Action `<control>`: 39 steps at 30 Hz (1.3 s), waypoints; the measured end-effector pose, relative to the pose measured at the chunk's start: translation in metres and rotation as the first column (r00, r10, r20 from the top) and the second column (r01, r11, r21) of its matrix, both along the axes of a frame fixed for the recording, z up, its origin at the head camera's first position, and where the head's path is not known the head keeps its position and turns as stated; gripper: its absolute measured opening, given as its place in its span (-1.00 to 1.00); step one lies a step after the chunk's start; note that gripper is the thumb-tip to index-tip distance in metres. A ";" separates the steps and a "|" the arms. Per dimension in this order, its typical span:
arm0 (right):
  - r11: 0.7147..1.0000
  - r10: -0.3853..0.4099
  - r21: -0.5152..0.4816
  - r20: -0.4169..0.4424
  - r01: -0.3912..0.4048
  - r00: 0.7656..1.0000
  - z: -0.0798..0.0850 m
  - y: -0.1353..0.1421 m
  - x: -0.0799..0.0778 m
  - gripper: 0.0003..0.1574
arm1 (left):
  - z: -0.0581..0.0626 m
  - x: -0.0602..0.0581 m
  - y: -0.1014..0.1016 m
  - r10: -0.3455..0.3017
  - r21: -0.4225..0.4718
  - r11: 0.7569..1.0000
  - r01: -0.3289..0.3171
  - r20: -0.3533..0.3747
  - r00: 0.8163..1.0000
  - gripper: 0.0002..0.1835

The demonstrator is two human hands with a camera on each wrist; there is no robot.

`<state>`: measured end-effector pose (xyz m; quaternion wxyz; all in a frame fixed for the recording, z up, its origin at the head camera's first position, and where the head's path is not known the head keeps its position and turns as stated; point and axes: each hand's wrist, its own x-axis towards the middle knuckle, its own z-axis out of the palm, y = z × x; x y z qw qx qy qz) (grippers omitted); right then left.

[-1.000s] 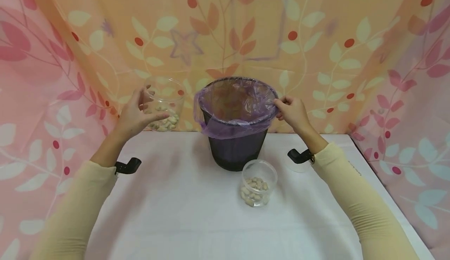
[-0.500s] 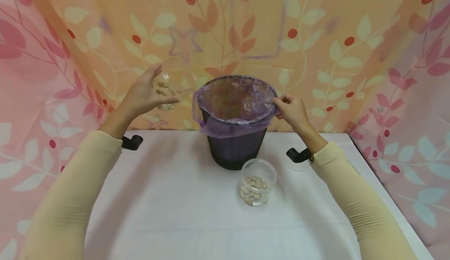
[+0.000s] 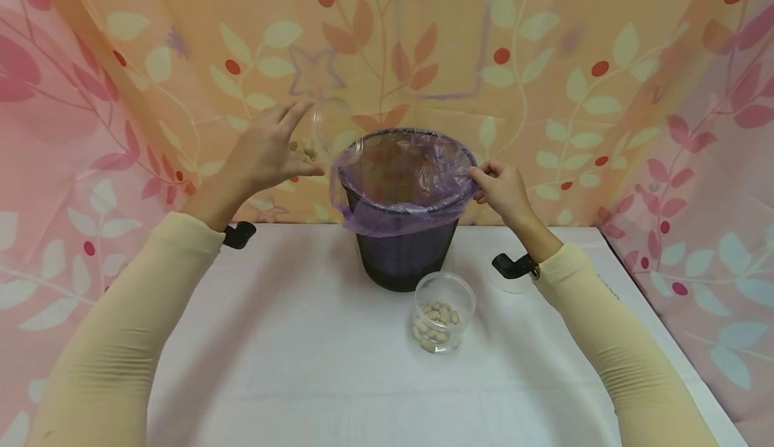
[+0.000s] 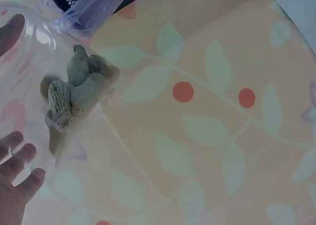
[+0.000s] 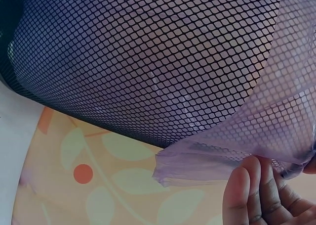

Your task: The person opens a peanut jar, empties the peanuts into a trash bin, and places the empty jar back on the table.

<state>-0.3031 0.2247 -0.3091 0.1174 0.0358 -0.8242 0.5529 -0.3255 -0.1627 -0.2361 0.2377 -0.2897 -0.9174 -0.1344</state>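
Observation:
My left hand (image 3: 266, 144) holds a clear plastic tub (image 3: 340, 131) by its sides, thumb below and fingers above. The tub is tipped sideways, its mouth towards the left rim of a black mesh bin (image 3: 405, 265). Several peanuts (image 4: 74, 89) lie against its wall in the left wrist view. A thin purple bin liner (image 3: 402, 224) is folded over the bin's rim. My right hand (image 3: 504, 195) pinches this liner at the right of the rim. In the right wrist view the fingers (image 5: 266, 190) touch the liner's edge, with the thumb mostly out of view.
A second clear tub (image 3: 447, 289) with peanuts (image 3: 437, 322) stands upright in front of the bin. A clear round lid (image 3: 512, 290) lies near my right wrist, partly hidden. Patterned cloth (image 3: 544, 97) hangs behind and at both sides of the white table (image 3: 314, 366).
My left hand has raised the tub, carried it right towards the bin and tipped it from upright onto its side. The peanuts have shifted inside it. My right hand stays at the rim.

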 end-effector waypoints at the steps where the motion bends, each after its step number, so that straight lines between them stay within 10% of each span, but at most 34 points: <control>1: 1.000 0.003 0.001 0.002 -0.003 1.000 0.000 0.000 0.000 -0.69 | 0.000 0.000 0.002 -0.002 -0.006 1.000 0.002 -0.009 1.000 0.17; 14: 1.000 -0.003 0.011 0.007 0.003 1.000 -0.002 0.003 0.000 -0.67 | 0.004 -0.003 0.009 -0.024 -0.166 0.986 0.003 -0.122 0.992 0.11; 23: 1.000 -0.002 -0.002 0.016 0.002 1.000 -0.004 0.004 -0.002 -0.67 | -0.001 -0.002 0.015 -0.080 -0.328 0.944 -0.041 -0.347 0.934 0.10; 39: 1.000 -0.001 0.012 0.023 0.001 1.000 -0.004 0.005 -0.002 -0.65 | -0.001 -0.002 0.020 -0.157 -0.390 0.921 -0.022 -0.422 0.893 0.08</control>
